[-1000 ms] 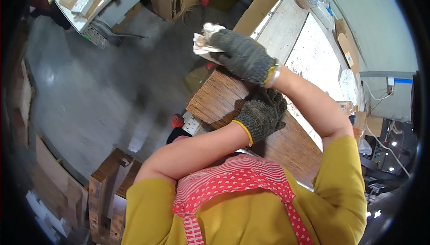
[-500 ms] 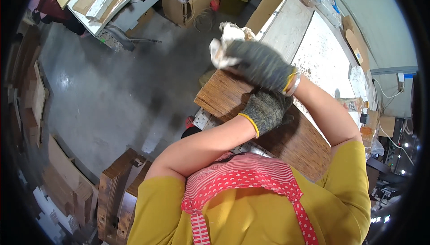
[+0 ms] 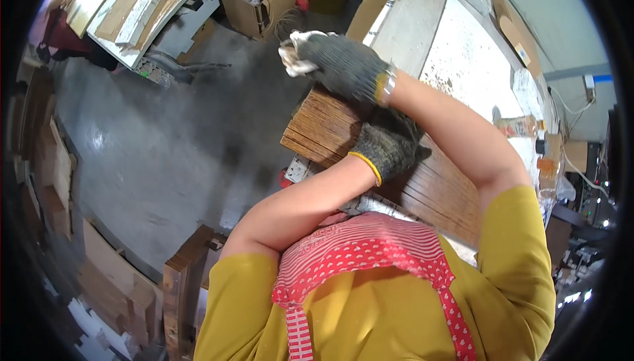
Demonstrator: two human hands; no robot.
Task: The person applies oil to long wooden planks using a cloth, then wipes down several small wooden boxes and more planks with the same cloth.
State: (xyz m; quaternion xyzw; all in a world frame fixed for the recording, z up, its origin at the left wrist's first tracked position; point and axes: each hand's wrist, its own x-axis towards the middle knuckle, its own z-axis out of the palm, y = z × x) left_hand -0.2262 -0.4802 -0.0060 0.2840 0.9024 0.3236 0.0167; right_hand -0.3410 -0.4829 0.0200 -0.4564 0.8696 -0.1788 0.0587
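Your right grip closes around a bunched white rag by the far end of a brown wooden board.

From the left, a cardboard box of clear bottles sits on the grey floor, well apart from your hands; next comes the rag, sticking out past your gloved right fingers, though you cannot tell whether it touches the board; the board slants from there toward your right side, in front of your red apron; your gloved left hand rests on it, its fingers too hidden to tell whether they grip; farther right lies the white, brown-speckled desk.
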